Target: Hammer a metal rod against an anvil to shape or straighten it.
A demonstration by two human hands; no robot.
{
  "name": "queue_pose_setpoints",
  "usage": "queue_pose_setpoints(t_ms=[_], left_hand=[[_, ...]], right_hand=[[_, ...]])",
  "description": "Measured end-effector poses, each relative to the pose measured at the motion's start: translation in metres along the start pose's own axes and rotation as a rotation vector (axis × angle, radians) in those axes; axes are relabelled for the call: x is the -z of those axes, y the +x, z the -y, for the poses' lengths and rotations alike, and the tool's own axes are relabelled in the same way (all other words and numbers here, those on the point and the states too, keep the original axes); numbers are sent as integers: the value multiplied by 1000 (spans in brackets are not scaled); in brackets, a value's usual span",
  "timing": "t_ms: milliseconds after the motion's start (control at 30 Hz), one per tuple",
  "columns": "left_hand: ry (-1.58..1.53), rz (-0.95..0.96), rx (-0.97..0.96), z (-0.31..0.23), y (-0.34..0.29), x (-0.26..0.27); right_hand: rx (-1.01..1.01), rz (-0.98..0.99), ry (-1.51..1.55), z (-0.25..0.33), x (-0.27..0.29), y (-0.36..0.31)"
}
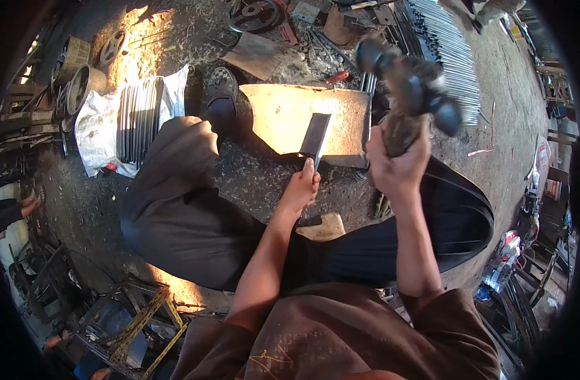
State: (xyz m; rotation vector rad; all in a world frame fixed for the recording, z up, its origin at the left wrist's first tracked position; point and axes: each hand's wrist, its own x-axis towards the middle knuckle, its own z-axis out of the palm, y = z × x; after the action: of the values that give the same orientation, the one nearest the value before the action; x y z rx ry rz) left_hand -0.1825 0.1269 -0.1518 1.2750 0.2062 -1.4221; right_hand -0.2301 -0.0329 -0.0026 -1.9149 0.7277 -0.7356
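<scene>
My left hand (301, 190) is closed around the narrow end of a cleaver-like metal blade (316, 133), dark and rectangular with a bright right edge. The blade lies over a sunlit flat slab (271, 117) between my legs; whether it touches the slab I cannot tell. Raised to the right of the slab, my right hand (401, 158) grips the thick brown handle of a hammer (423, 88). Its dark, rounded head is smeared by motion. A red-handled tool (337, 76) lies at the slab's far edge.
Dark metal strips (140, 120) lie on a white sack at left. Many thin rods (451, 63) are stacked at far right. A pale wood block (322, 228) sits between my thighs. A yellow-edged frame (128, 329) stands at lower left; another person's hand (30, 204) shows at the left edge.
</scene>
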Motion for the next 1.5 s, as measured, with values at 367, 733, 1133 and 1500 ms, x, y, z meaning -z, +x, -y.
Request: queue_pose_setpoints(t_ms=[367,733,1133,1500], left_hand=[[-86,20,12,7,0,-1],[172,-109,-234,26,6,-6],[357,-257,-274,19,3,-8],[445,-330,-322,36,2,-10]], right_hand=[[-93,169,-376,-26,17,14],[-340,334,-515,-77,2,-11],[238,-29,148,61,39,44],[-188,324,-493,-53,23,14]])
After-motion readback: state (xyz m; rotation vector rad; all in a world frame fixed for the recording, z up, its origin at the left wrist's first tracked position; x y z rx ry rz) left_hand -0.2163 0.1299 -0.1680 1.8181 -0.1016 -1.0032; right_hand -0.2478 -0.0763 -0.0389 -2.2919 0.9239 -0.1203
